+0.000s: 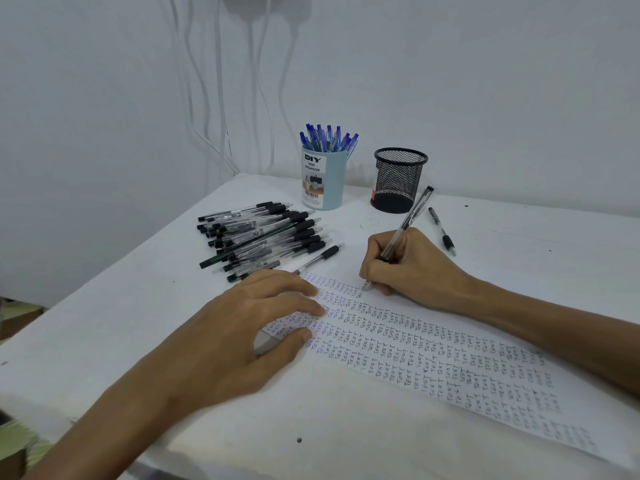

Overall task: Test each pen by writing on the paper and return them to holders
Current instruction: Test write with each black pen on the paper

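Hands split the work: right hand (408, 268) pinches a black pen (406, 227), its tip on the paper (450, 362); left hand (249, 327) presses the sheet, fingers straight. Blue pens (327, 138) fill the blue holder (323, 181); the black pile (263, 237) and seemingly empty mesh holder (400, 180) suggest about half remains.

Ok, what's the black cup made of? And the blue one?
The black cup looks like metal wire mesh painted matte black: you can see through its little holes. The blue cup has a smooth, pale, slightly shiny wall with a printed label, so probably plastic, maybe coated card; I can't tell for sure.
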Available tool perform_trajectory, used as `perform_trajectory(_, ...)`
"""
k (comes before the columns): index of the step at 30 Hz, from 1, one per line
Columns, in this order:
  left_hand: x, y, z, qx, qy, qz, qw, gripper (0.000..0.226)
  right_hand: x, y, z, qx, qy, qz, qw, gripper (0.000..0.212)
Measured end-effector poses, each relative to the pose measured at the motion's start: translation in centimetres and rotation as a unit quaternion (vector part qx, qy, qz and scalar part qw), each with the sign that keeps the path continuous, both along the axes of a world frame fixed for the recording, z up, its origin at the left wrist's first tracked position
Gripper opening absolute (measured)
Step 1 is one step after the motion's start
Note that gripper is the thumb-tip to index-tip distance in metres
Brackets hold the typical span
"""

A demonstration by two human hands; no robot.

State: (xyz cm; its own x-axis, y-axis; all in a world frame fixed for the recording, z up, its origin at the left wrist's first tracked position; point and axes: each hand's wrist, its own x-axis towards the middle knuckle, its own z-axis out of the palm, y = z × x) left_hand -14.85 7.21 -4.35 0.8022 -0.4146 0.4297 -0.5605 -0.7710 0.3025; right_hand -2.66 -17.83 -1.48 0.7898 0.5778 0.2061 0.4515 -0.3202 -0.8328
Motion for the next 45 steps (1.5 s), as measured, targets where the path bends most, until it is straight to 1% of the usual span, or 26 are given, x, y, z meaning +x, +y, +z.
perform_trajectory(3, 0.0, 0.0, 0.0, 0.002, 0.001, 0.0, 1.0, 0.029, 0.1, 0.0, -0.1, 0.003, -0.006, -0.014, 1.0, 0.016)
perform_trajectory(23, 0.0, 0.0, 0.0, -0.001, 0.0, 0.0, 1.0, 0.029, 0.3, 0.0, -0.4, 0.0, -0.011, -0.005, 1.0, 0.013)
perform_trajectory(27, 0.1, 0.1, 0.0, 0.001, 0.001, -0.003, 1.0, 0.029, 0.2, 0.1, -0.2, -0.019, -0.009, -0.008, 1.0, 0.015)
perform_trajectory(29, 0.0, 0.1, -0.1, 0.002, 0.001, -0.004, 1.0, 0.029, 0.3, 0.3, -0.1, -0.005, 0.018, -0.02, 1.0, 0.021)
perform_trajectory(31, 0.0, 0.1, -0.1, -0.002, 0.001, 0.0, 1.0, 0.03, 0.5, 0.4, 0.2, 0.047, 0.093, -0.039, 0.994, 0.028)
perform_trajectory(33, 0.0, 0.1, -0.1, -0.005, 0.001, 0.001, 1.0, 0.03, 0.9, 0.5, 0.6, 0.084, 0.173, -0.065, 0.979, 0.035)
perform_trajectory(35, 0.0, 0.1, 0.0, -0.005, 0.0, -0.001, 1.0, 0.03, 1.3, 0.3, 0.9, 0.099, 0.213, -0.079, 0.969, 0.042)
perform_trajectory(36, -0.1, 0.1, 0.0, -0.005, 0.001, -0.002, 1.0, 0.03, 1.3, 0.2, 1.1, 0.1, 0.213, -0.076, 0.969, 0.038)
perform_trajectory(38, -0.1, 0.0, 0.0, -0.006, 0.001, 0.0, 1.0, 0.03, 1.6, 0.0, 1.3, 0.088, 0.175, -0.061, 0.979, 0.013)
perform_trajectory(39, -0.1, 0.0, 0.0, -0.007, 0.0, 0.002, 1.0, 0.031, 1.8, -0.2, 1.4, 0.087, 0.159, -0.062, 0.981, 0.015)
perform_trajectory(40, -0.2, 0.0, -0.1, -0.009, 0.001, 0.002, 1.0, 0.031, 2.0, -0.3, 1.6, 0.093, 0.151, -0.071, 0.981, 0.025)
perform_trajectory(41, -0.1, 0.0, -0.1, -0.01, 0.001, 0.002, 1.0, 0.031, 2.3, -0.3, 1.8, 0.108, 0.152, -0.086, 0.979, 0.03)
perform_trajectory(43, -0.1, 0.0, -0.1, -0.013, 0.001, 0.0, 1.0, 0.03, 3.0, -0.5, 2.1, 0.151, 0.191, -0.122, 0.962, 0.033)
perform_trajectory(45, 0.0, 0.0, -0.2, -0.012, 0.001, -0.002, 1.0, 0.03, 3.5, -0.7, 2.4, 0.151, 0.215, -0.148, 0.954, 0.034)
